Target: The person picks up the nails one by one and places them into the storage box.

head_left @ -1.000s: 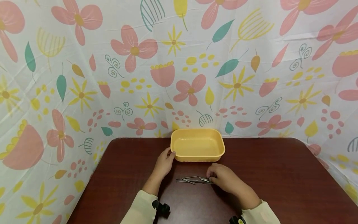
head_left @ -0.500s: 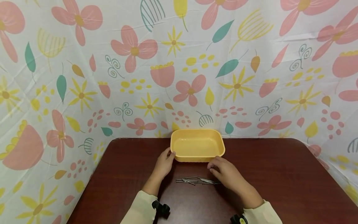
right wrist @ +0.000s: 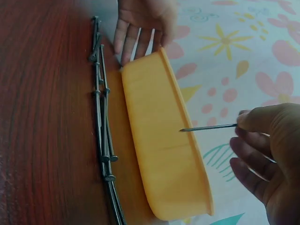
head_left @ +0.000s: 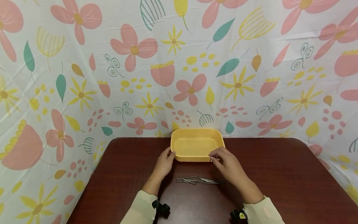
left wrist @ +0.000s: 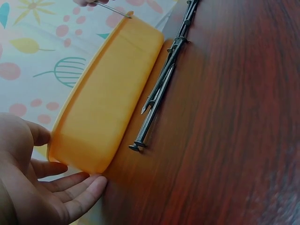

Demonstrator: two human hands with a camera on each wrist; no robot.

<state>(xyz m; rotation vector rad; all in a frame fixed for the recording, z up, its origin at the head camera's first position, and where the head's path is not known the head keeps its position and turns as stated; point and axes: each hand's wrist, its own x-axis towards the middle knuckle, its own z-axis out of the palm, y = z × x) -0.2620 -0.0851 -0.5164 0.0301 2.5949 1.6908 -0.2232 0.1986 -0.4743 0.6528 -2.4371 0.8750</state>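
Note:
A yellow plastic bin stands at the table's far edge. My left hand holds its left end, thumb at the rim and fingers against the end wall in the left wrist view. At the bin's front right corner, my right hand pinches a single nail between thumb and index finger. The nail's pointed tip overlaps the rim in the right wrist view; the other fingers hang loosely. Several more long metal nails lie in a loose row on the table in front of the bin.
The dark brown wooden table has rounded far corners. Behind it hangs a white floral cloth, close to the bin's far side. Black wrist cameras sit at both light sleeves.
My right hand has risen from the nails on the table to the bin's front right corner, with a nail pinched in its fingers. My left hand stays on the bin.

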